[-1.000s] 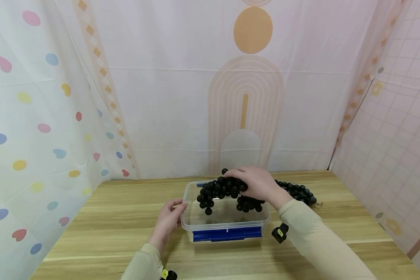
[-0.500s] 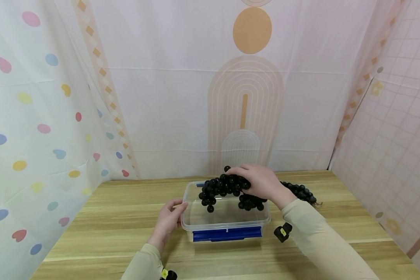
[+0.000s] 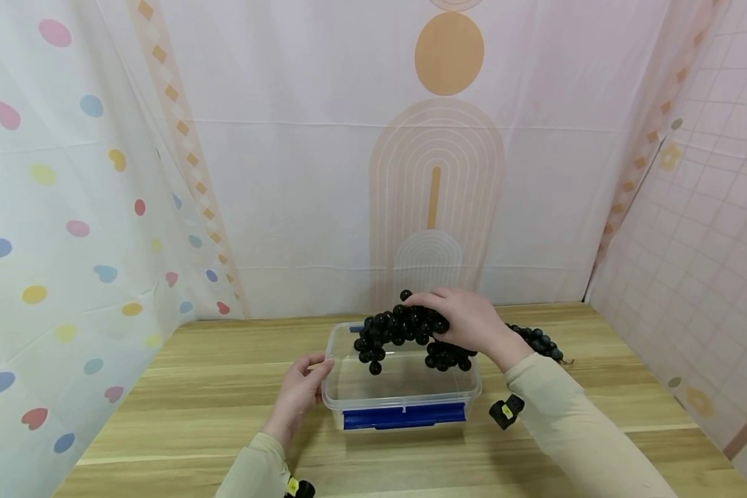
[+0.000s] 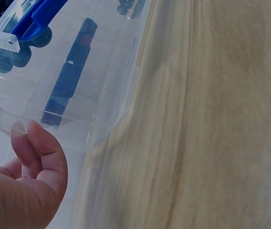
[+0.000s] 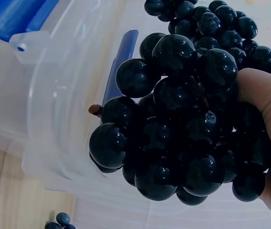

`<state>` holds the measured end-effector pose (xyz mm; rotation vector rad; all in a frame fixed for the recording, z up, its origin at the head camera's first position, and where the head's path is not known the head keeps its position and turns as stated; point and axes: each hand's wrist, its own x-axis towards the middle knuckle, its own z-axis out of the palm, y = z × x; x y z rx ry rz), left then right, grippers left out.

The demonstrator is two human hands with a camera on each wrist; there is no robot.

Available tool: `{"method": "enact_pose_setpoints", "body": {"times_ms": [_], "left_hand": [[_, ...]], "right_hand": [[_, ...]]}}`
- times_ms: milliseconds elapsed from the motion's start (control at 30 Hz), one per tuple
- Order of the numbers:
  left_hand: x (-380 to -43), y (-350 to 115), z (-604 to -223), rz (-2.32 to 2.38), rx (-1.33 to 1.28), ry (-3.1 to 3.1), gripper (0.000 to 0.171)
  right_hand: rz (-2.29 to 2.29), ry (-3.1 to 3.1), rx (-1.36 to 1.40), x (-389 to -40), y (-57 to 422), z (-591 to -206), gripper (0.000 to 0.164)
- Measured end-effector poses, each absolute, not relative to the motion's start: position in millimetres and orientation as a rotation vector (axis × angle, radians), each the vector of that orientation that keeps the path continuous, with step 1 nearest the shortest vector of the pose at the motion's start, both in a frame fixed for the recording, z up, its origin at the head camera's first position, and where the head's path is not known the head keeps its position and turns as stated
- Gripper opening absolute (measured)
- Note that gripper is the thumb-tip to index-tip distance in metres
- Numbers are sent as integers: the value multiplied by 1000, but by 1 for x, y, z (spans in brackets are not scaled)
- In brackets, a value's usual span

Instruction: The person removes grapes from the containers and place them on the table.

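My right hand grips a bunch of black grapes from above and holds it over a clear plastic box. The bunch drapes down on both sides of the grip; its grapes fill the right wrist view, with my thumb across the side. At the box's left side, my left hand holds the rim between thumb and fingers. In the left wrist view, its curled fingers touch the outside of the clear wall. A blue latch flap hangs on the near side of the box.
A second bunch of dark grapes lies on the wooden table right of the box, partly hidden behind my right forearm. Patterned curtains rise behind the table and at both sides.
My right hand has moved slightly up and to the right with the grapes. The left hand and the box stay where they were.
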<state>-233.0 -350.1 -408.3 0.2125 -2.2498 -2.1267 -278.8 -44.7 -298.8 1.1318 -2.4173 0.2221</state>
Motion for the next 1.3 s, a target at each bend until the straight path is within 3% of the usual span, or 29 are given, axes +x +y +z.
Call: {"method": "enact_pose_setpoints", "body": {"times_ms": [1300], "left_hand": [[-230, -347, -398, -2128, 192, -2277, 43]], "right_hand": [[319, -2332, 1092, -270, -10, -277, 76]]}}
